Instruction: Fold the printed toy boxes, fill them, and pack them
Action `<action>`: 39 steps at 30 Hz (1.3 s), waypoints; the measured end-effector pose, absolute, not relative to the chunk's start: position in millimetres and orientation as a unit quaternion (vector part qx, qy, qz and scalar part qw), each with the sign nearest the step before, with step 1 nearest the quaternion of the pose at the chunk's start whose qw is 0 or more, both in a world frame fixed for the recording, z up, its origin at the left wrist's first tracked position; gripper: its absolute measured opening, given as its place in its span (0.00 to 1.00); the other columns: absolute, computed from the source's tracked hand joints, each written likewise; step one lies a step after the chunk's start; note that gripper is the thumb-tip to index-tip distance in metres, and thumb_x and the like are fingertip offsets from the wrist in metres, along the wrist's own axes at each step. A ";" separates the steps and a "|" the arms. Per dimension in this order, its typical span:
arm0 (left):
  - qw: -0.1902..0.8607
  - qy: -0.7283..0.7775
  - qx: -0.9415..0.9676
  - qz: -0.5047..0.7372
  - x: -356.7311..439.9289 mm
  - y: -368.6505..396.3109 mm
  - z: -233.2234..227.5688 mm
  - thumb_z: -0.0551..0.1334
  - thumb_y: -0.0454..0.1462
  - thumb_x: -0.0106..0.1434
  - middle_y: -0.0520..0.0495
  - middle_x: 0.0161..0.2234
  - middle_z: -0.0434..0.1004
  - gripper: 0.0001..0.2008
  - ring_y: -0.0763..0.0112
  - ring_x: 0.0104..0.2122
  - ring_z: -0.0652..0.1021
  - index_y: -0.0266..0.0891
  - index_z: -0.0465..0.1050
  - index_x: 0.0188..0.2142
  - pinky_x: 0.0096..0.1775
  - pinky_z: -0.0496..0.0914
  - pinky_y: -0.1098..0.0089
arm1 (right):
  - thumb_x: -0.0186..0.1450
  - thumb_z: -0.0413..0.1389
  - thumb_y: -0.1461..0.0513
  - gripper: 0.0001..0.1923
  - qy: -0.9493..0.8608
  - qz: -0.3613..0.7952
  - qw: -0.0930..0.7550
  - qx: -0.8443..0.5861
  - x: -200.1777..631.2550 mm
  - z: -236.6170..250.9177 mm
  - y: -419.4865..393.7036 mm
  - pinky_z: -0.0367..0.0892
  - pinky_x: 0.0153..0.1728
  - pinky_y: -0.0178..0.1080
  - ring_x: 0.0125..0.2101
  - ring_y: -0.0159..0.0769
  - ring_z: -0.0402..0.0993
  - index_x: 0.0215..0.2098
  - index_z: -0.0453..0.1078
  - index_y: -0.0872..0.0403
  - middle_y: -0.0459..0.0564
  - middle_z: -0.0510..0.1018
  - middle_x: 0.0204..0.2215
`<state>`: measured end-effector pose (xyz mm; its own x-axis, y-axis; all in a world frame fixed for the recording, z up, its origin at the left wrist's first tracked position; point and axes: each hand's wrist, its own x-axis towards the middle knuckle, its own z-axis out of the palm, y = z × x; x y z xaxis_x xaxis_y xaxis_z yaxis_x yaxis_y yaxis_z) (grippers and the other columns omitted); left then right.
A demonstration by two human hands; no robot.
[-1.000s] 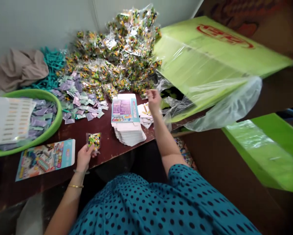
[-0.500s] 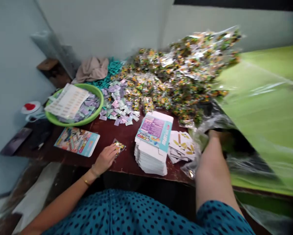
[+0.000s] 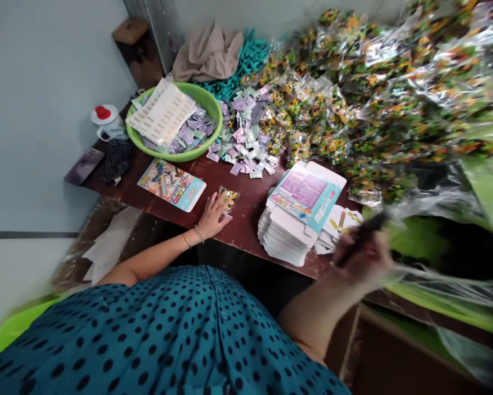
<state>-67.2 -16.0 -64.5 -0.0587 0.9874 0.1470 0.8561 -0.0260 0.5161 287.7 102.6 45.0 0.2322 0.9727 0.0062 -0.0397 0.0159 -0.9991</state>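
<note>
My left hand (image 3: 213,215) lies on the dark brown table (image 3: 246,219), its fingers on a small clear packet of coloured pieces (image 3: 228,196). My right hand (image 3: 363,257), blurred, is at the table's right edge and grips a dark narrow object (image 3: 363,233) beside clear plastic film (image 3: 431,200). Between the hands stands a stack of flat white cartons (image 3: 289,233) with a printed blue and purple carton (image 3: 307,195) on top. Small yellow-marked cards (image 3: 340,219) lie just right of the stack.
A big heap of clear packets (image 3: 378,88) fills the back right. Small purple and green sachets (image 3: 246,131) lie by a green basin (image 3: 211,123) holding a sticker sheet (image 3: 162,112). A printed leaflet (image 3: 172,184), phone (image 3: 84,166), cup (image 3: 105,122), cloth (image 3: 207,52) and green plastic-wrapped sheets (image 3: 488,186) surround them.
The view has swung left and down. My right hand has come out of the plastic bag toward me, now gripping a dark object. My left hand stays on the packet.
</note>
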 end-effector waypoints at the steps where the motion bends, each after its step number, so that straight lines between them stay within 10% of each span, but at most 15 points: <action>1: 0.126 0.683 0.654 0.298 -66.5 -22.1 -63.5 0.49 0.46 0.76 0.40 0.76 0.45 0.34 0.50 0.75 0.46 0.43 0.39 0.76 0.72 0.48 0.43 | 0.57 0.61 0.49 0.18 -0.451 0.489 0.536 -0.520 246.3 43.5 94.0 0.75 0.31 0.51 0.45 0.49 0.79 0.46 0.78 0.41 0.52 0.79 0.49; 5: 0.081 0.662 0.626 0.403 -63.1 -34.1 -56.7 0.41 0.43 0.77 0.37 0.76 0.39 0.33 0.60 0.75 0.45 0.39 0.28 0.76 0.73 0.51 0.52 | 0.66 0.56 0.53 0.22 -0.628 0.508 0.372 -0.457 103.7 8.3 80.5 0.75 0.45 0.46 0.43 0.41 0.77 0.56 0.71 0.49 0.53 0.79 0.48; 12: 0.072 0.672 0.703 0.224 -69.5 -13.9 -72.5 0.54 0.40 0.73 0.39 0.71 0.59 0.25 0.51 0.73 0.57 0.35 0.65 0.67 0.72 0.53 0.46 | 0.69 0.46 0.66 0.21 -0.747 0.306 0.259 -0.530 40.7 -31.8 142.4 0.63 0.62 0.50 0.59 0.48 0.67 0.57 0.72 0.61 0.66 0.70 0.58; 18: 0.047 0.662 0.712 0.229 -71.4 -13.1 -76.8 0.55 0.37 0.72 0.41 0.71 0.60 0.26 0.50 0.73 0.56 0.36 0.64 0.68 0.72 0.51 0.42 | 0.69 0.43 0.72 0.24 -0.769 0.118 0.056 -0.626 17.3 -34.5 197.1 0.65 0.55 0.51 0.56 0.52 0.67 0.60 0.68 0.64 0.70 0.71 0.56; 28: 0.011 0.723 0.645 0.247 -109.9 -63.8 -58.5 0.56 0.30 0.68 0.36 0.73 0.55 0.32 0.45 0.74 0.52 0.39 0.59 0.71 0.71 0.43 0.35 | 0.69 0.38 0.72 0.24 -0.791 0.086 0.039 -0.604 20.4 -53.5 188.7 0.63 0.55 0.51 0.56 0.52 0.67 0.56 0.70 0.62 0.70 0.72 0.56; 39: -0.038 0.728 0.486 0.482 -208.0 -75.0 11.9 0.53 0.49 0.75 0.42 0.47 0.84 0.22 0.61 0.51 0.81 0.39 0.81 0.48 0.58 0.70 0.60 | 0.68 0.50 0.65 0.24 -0.796 0.109 0.021 -0.595 32.3 15.9 251.8 0.66 0.56 0.49 0.54 0.54 0.73 0.59 0.73 0.65 0.72 0.74 0.57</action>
<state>-208.0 -75.0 11.9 -0.5239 0.6709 0.5247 0.7445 0.0614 0.6648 32.3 251.8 15.9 -0.2921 0.9516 -0.0956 0.9423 0.2694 -0.1986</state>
